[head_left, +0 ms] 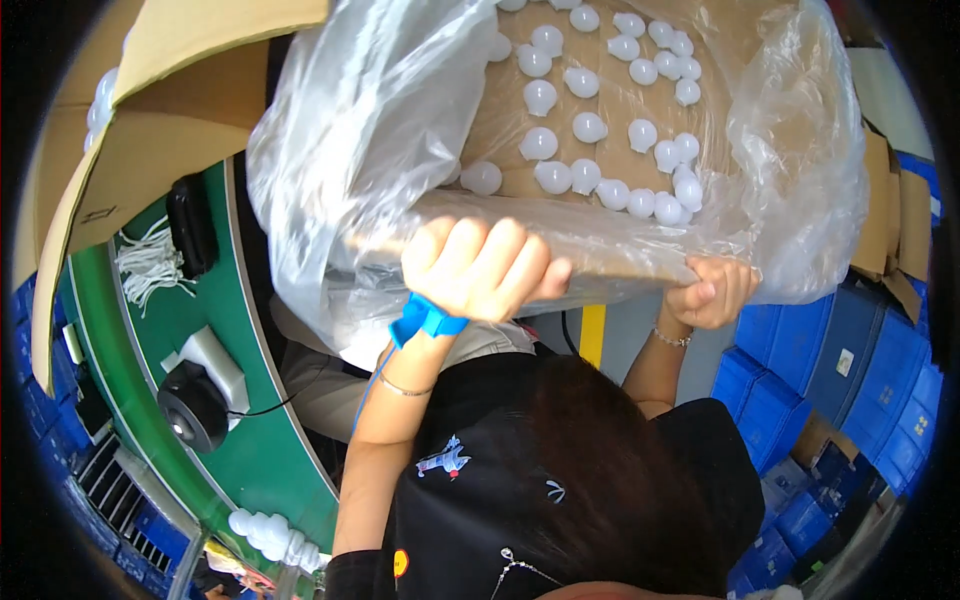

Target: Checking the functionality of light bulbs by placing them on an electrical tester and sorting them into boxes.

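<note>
- At the far left, stacked blue bins (40, 385) show along the rim of the view, partly cut off by its dark edge.
- At upper left stands an open cardboard box (205, 95), its flaps bent outward; a few white rounded pieces (103, 98) show beside its edge.
- Below it runs a green tabletop (265, 400). On it lie a bundle of white cords (152, 262), a black case (192, 225) just beside the cords, and a round black device (193, 407) close against a white block (215, 362).
- Near the lower end of this tabletop is a cluster of white bulb-shaped pieces (270, 535).
- In the upper middle, a clear plastic bag (350, 160) spreads wide and crumpled, its near edge drawn up toward the person.
- The left hand (485, 268) is clamped on that near edge, fingers curled into a fist, knuckles upward; a blue wrist strap (428, 320) and a thin bracelet sit below it.
- Within the bag, white bulbs (540, 144) lie scattered over a brown cardboard surface (625, 100), many gathered in a row toward the near side.
- Lower down, a yellow strip (592, 335) marks the grey floor between the forearms.
- The right hand (715, 290) is clamped on the same edge farther right, fingers folded over the plastic; a beaded bracelet (671, 338) circles its wrist.
- At far right are blue crates (765, 405) and, above them, brown cartons (878, 205).
</note>
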`<act>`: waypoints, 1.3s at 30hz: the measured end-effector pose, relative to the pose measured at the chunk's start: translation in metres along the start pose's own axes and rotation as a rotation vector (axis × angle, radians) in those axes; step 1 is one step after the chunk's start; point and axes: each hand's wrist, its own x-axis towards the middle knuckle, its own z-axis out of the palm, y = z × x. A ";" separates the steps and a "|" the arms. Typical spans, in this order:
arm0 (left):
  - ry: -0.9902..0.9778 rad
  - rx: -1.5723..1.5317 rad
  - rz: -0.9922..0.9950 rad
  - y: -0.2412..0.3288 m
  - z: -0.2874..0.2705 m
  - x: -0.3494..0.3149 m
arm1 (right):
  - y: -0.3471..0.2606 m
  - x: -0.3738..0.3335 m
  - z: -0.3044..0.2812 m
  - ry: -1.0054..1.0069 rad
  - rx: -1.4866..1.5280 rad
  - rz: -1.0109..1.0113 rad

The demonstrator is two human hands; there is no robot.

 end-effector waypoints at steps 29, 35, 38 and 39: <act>-0.061 -0.031 -0.070 0.073 -0.060 -0.127 | -0.036 -0.111 -0.111 -0.380 0.033 -0.090; -0.253 0.018 -0.218 0.093 -0.073 -0.120 | -0.047 -0.102 -0.120 -0.438 0.082 -0.013; -0.243 0.036 -0.239 0.093 -0.070 -0.123 | -0.048 -0.079 -0.122 -0.508 0.126 0.007; -0.213 0.038 -0.234 0.093 -0.066 -0.124 | -0.041 -0.066 -0.123 -0.677 0.209 0.042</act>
